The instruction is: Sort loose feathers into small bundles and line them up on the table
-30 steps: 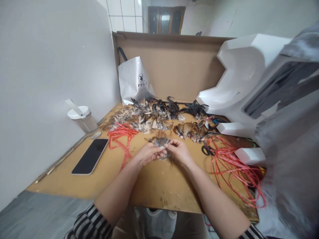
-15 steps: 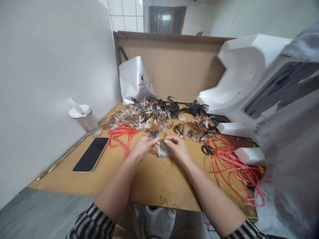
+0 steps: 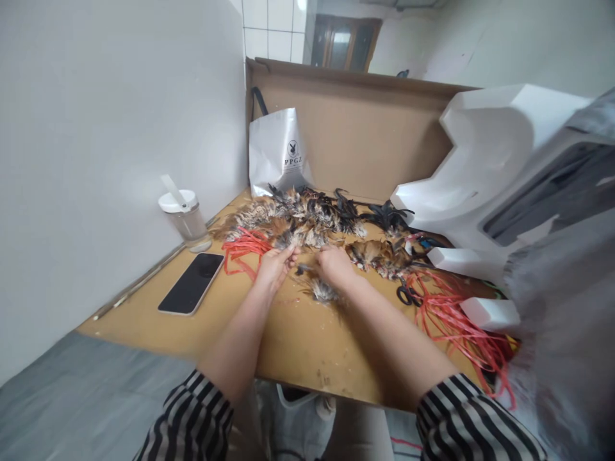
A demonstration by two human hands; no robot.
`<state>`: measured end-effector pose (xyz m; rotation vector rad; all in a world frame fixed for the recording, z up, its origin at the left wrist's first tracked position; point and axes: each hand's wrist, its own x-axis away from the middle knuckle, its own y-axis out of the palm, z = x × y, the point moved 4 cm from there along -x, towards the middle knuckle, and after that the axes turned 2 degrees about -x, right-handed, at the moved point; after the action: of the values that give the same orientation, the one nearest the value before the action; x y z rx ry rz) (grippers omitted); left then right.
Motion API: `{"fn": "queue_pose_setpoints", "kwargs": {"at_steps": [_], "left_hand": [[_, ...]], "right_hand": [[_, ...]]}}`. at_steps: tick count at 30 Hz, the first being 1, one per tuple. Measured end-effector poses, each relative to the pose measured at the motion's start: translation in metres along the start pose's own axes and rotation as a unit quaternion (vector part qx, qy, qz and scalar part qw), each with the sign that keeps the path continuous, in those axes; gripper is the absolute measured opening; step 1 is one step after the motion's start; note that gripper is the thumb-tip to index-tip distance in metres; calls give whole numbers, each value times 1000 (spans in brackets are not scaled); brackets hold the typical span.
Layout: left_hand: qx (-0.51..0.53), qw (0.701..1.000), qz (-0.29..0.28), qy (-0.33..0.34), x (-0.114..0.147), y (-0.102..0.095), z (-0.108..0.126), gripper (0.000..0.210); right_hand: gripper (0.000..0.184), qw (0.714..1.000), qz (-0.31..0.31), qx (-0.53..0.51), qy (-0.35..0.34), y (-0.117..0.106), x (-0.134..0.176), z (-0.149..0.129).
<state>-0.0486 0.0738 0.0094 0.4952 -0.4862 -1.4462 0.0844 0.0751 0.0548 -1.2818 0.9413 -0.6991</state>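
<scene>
My left hand [image 3: 277, 267] is closed in a pinch in front of the feather heap, with greyish feathers [image 3: 290, 241] at its fingertips. To its right, my right hand [image 3: 335, 266] is curled, its fingertips turned away, so what it grips is hidden. Just below and beside the right hand lies a small pile of loose grey-brown feathers [image 3: 323, 293]. Beyond both hands spreads a long heap of brown, white and black feathers [image 3: 307, 214]. Bundles of reddish-brown feathers [image 3: 372, 251] lie to the right of my right hand.
Red plastic strips [image 3: 247, 243] lie left of my hands, near a phone [image 3: 191, 283] and a lidded cup [image 3: 185, 221]. Black-handled scissors [image 3: 408, 294] and more red strips [image 3: 461, 320] lie right, beside white foam [image 3: 480, 147]. A silver bag [image 3: 276, 150] stands behind, against a cardboard wall [image 3: 365, 134].
My hands have moved farther apart and slightly forward. The right hand has curled over, hiding its fingertips. The whole view has shifted, so the table sits more to the right.
</scene>
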Motion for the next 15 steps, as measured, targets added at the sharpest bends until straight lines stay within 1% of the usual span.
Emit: {"fn": "queue_pose_setpoints", "kwargs": {"at_steps": [3, 5, 7, 11, 14, 15], "left_hand": [[16, 1000, 16, -1, -4, -6, 0, 22], [26, 1000, 17, 1, -6, -8, 0, 22], [33, 999, 13, 3, -8, -9, -1, 22], [39, 999, 9, 3, -9, -10, -1, 23], [34, 999, 17, 0, -9, -10, -2, 25], [31, 999, 19, -1, -9, -10, -2, 25]], "right_hand": [[23, 997, -23, 58, -39, 13, -14, -14], [24, 995, -34, 75, -62, 20, -21, -22], [24, 993, -50, 82, -67, 27, -28, -27], [20, 995, -75, 58, -19, 36, -37, -25], [19, 997, -63, 25, 36, 37, -39, -9], [18, 996, -57, -23, 66, 37, -38, 0]]}}
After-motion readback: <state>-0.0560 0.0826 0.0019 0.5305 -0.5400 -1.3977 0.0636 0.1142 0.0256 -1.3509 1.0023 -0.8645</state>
